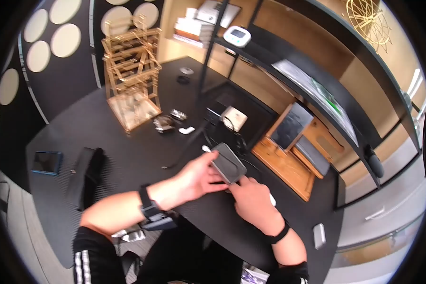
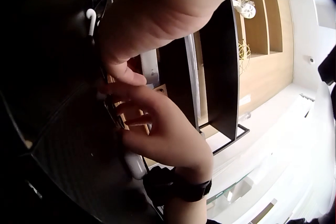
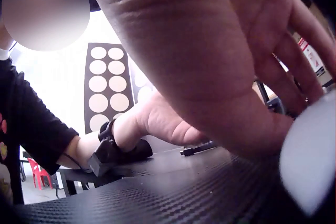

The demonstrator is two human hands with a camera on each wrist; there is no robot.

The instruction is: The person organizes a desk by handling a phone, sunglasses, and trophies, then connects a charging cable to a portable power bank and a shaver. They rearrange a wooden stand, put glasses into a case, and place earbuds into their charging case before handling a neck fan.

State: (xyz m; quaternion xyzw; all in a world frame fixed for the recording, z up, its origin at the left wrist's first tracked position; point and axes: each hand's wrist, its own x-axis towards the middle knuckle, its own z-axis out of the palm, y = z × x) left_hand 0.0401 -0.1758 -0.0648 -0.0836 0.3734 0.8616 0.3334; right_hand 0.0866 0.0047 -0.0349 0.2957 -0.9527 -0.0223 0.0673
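Observation:
In the head view, the left hand (image 1: pixel 194 180) grips a flat grey rounded device (image 1: pixel 228 163) by its left side, thumb on the upper edge and fingers beneath. The right hand (image 1: pixel 256 203) pinches the same device at its lower corner; its other fingers are partly hidden. A small white object (image 1: pixel 272 199) shows beside the right hand, and it looms large and rounded (image 3: pixel 310 155) in the right wrist view. The left wrist view shows the left hand (image 2: pixel 152 19) above the right hand (image 2: pixel 163 129), their fingertips close together; the device is not clear there.
Black cables and a cream box (image 1: pixel 234 118) lie beyond the hands. A wooden stand (image 1: pixel 284 170) holds a tablet to the right. Further left are a gold rack (image 1: pixel 132 75), a black pouch (image 1: pixel 86 175) and a phone (image 1: pixel 47 162). A white case (image 1: pixel 319 235) sits near the right edge.

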